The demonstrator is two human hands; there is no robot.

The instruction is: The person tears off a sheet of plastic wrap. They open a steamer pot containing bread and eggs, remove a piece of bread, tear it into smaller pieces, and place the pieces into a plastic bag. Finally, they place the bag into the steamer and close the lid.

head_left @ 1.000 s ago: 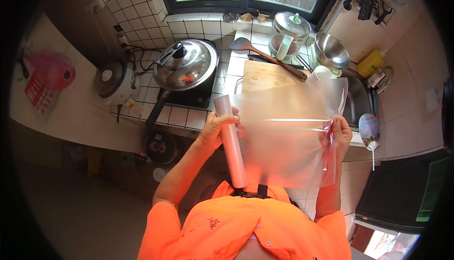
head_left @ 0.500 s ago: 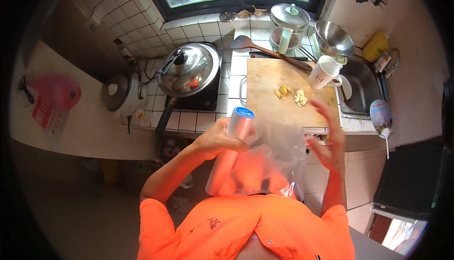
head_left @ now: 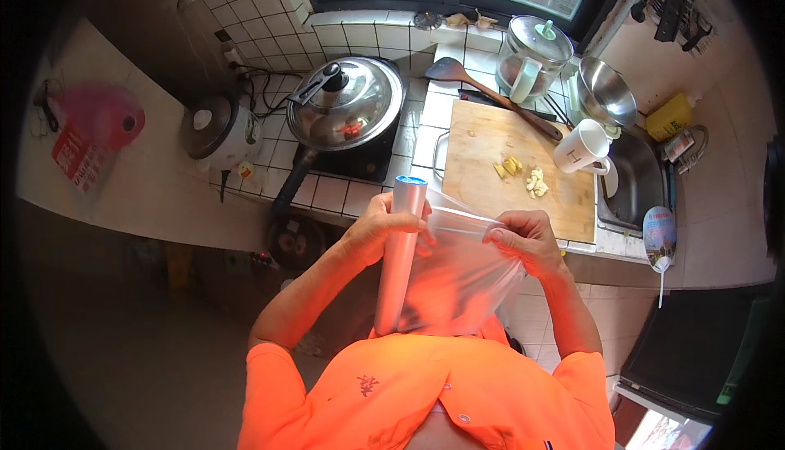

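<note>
Upright in front of my chest stands a roll of clear plastic film (head_left: 397,262) with a blue-edged core end. My left hand (head_left: 380,227) is wrapped round its upper part. From the roll a loose sheet of clear film (head_left: 458,266) stretches to the right, my orange shirt showing through it. My right hand (head_left: 527,241) is closed, pinching the sheet's upper right edge between thumb and fingers. Just beyond the hands lies a wooden cutting board (head_left: 482,135), bearing yellow ginger pieces (head_left: 508,166) and a small heap of pale garlic pieces (head_left: 536,182).
A lidded pan (head_left: 347,106) sits on the black cooktop at left, its handle toward me. Beyond it is a rice cooker (head_left: 214,131). A spatula (head_left: 499,98), glass kettle (head_left: 536,53), white mug (head_left: 582,147), metal bowl (head_left: 607,90) and sink (head_left: 638,180) line the back and right.
My right hand, earlier spread and apart from the film, has come in and pinched the sheet's edge. The film is now drawn out sideways. My left hand still grips the roll.
</note>
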